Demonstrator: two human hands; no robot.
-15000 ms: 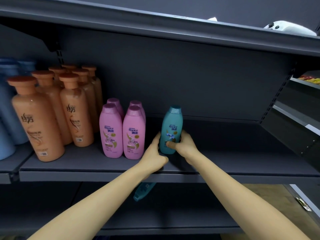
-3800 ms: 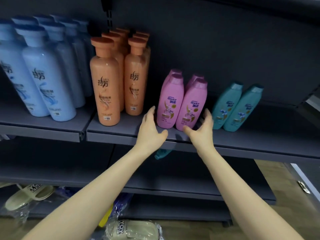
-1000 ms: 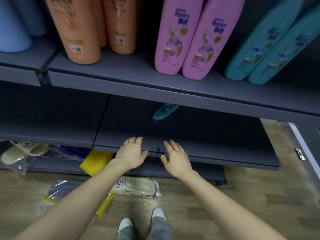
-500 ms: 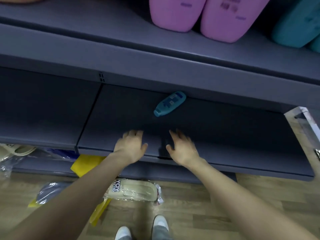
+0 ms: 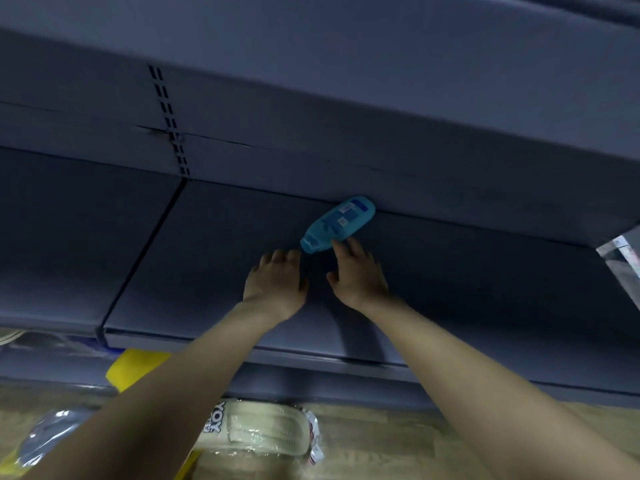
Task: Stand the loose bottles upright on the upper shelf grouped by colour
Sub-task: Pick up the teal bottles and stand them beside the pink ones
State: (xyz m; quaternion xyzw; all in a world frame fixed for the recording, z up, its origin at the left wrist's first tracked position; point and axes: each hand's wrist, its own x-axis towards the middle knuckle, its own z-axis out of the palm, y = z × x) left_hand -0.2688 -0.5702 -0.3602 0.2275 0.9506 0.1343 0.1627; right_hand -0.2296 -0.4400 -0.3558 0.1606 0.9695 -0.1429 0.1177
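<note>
Teal bottle [image 5: 337, 224] lying flat at back of lower shelf [image 5: 214, 258]. Right hand [image 5: 358, 273] fingers extended, fingertips touching bottle, not gripping. Left hand [image 5: 275, 284] loosely spread beside cap, empty.

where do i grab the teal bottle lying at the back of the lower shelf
Grip the teal bottle round the middle of its body, coming from the front and above with the right hand, whose fingertips are at its near edge. It lies flat on the lower shelf, cap pointing near-left, base by the back wall, so the far side looks blocked. The cap looks too small.
</note>
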